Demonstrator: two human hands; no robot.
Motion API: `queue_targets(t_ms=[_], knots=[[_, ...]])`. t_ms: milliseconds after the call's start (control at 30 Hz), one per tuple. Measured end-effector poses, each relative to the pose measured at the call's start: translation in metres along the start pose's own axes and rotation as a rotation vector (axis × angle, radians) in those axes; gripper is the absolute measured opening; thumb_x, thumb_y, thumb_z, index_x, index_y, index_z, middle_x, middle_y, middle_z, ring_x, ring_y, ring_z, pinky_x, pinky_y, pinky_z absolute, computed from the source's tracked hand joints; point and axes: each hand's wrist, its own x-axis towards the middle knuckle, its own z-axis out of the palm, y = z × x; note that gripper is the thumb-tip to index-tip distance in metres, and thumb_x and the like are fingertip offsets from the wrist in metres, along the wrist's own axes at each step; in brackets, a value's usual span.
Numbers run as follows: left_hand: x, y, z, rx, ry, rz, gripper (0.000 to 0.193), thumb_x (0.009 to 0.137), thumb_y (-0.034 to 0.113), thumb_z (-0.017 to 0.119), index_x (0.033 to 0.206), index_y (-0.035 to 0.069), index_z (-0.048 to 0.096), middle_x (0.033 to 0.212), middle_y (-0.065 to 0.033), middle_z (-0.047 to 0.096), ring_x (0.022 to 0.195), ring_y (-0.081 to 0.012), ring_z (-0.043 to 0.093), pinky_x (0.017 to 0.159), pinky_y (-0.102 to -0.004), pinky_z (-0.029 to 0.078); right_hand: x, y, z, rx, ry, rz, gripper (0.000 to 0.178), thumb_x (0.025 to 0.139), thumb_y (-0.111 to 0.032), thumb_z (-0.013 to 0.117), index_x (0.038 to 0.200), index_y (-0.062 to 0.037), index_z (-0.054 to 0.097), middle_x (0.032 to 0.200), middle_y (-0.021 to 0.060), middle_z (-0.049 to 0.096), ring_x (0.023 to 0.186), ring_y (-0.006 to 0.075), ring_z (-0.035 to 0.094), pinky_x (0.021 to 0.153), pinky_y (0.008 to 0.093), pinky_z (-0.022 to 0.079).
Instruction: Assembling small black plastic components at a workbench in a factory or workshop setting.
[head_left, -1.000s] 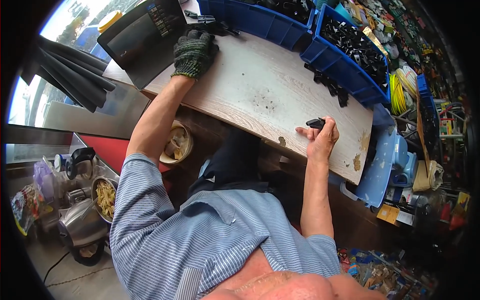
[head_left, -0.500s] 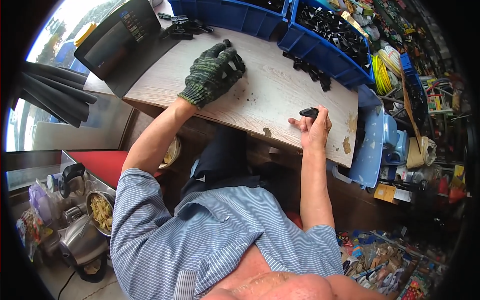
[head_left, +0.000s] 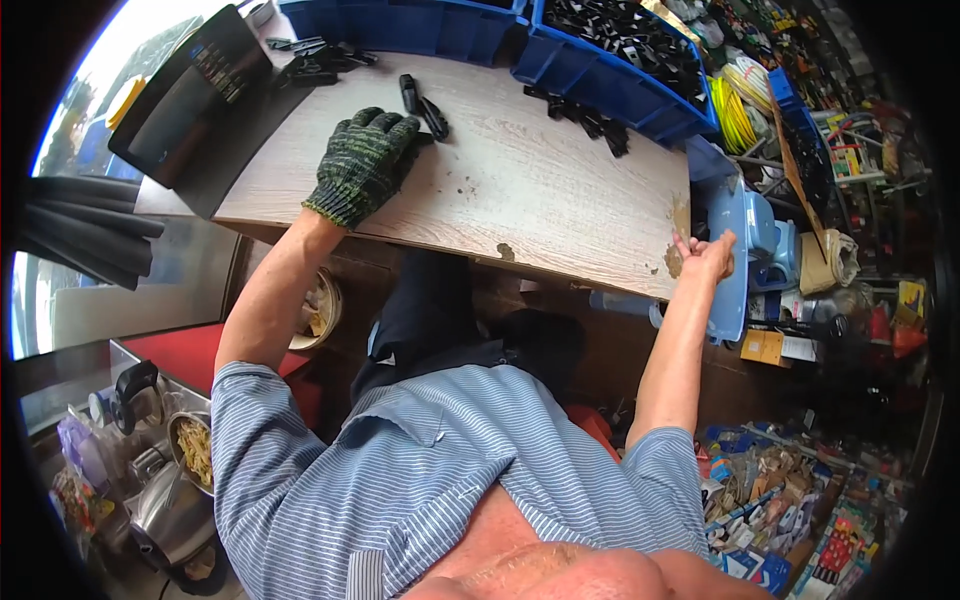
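Observation:
My left hand (head_left: 364, 165) wears a dark green knitted glove and lies on the tabletop at the left, back upward. Its fingers are bent and closed; a dark shape shows at the thumb side, but what they hold is hidden. Just beyond the fingers lie two black clip-like plastic pieces, one (head_left: 409, 94) farther off and one (head_left: 434, 119) closer. My bare right hand (head_left: 708, 256) is at the table's right edge, beside a light blue plastic bin (head_left: 731, 300). Its fingers are apart, and no piece is visible in them.
Blue crates (head_left: 610, 75) stand along the table's (head_left: 540, 180) far side, one heaped with black pieces. More black pieces lie in front of it (head_left: 590, 125) and in a pile (head_left: 315, 65) beside a dark screen (head_left: 190, 100). Yellow cable (head_left: 733, 115) hangs at the right.
My right hand has moved right to the table edge, and the black piece it held no longer shows. My left hand has drawn back toward me, uncovering two black pieces. The view has shifted slightly.

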Motion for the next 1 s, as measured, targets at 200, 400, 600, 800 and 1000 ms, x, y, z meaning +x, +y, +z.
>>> queue_targets(t_ms=[200,400,600,800,1000], knots=[[0.016,0.024,0.014,-0.226,0.025,-0.015,0.012,0.089,0.013,0.069,0.1,0.011,0.067,0.089,-0.0114,0.068,0.082,-0.0297,0.066,0.07,-0.0414,0.053,-0.026,0.024,0.017,-0.262,-0.512,0.065,0.025,0.085,-0.025,0.075,0.091,-0.0051,0.061,0.051,0.0022,0.039,0.042,0.0177,0.045,0.06,0.0516,0.06],[0.038,0.072,0.024,-0.925,0.138,-0.313,0.022,0.09,0.002,0.069,0.111,0.006,0.065,0.093,-0.011,0.068,0.089,-0.0154,0.069,0.07,-0.0289,0.055,-0.053,0.041,0.055,-0.464,-0.595,0.001,0.031,0.082,-0.024,0.08,0.098,-0.0048,0.062,0.053,-0.0007,0.044,0.042,0.012,0.045,0.049,0.0381,0.057],[0.034,0.081,0.03,-0.44,0.166,-0.052,0.027,0.085,0.008,0.067,0.111,0.013,0.07,0.097,-0.0104,0.069,0.093,-0.0308,0.065,0.081,-0.0432,0.052,-0.07,0.046,0.086,-0.7,-0.664,-0.165,0.042,0.077,-0.026,0.083,0.106,-0.0025,0.064,0.068,0.0014,0.053,0.046,0.0099,0.047,0.045,0.0314,0.054],[0.029,0.08,0.025,-0.202,-0.021,-0.056,0.019,0.085,0.018,0.068,0.103,0.02,0.074,0.094,-0.0028,0.07,0.092,-0.0256,0.064,0.077,-0.0416,0.049,-0.088,0.042,0.1,-0.986,-0.619,-0.434,0.039,0.077,-0.032,0.081,0.101,-0.003,0.071,0.08,0.0068,0.067,0.056,0.0157,0.06,0.042,0.0292,0.051],[0.033,0.085,0.03,-0.249,0.083,-0.123,0.023,0.082,0.02,0.073,0.103,0.012,0.072,0.093,-0.0061,0.069,0.091,-0.0278,0.064,0.078,-0.0429,0.049,-0.083,0.045,0.102,-1.11,-0.62,-0.55,0.032,0.079,-0.033,0.073,0.089,-0.0032,0.073,0.073,0.0111,0.07,0.053,0.0195,0.066,0.048,0.0306,0.057]])
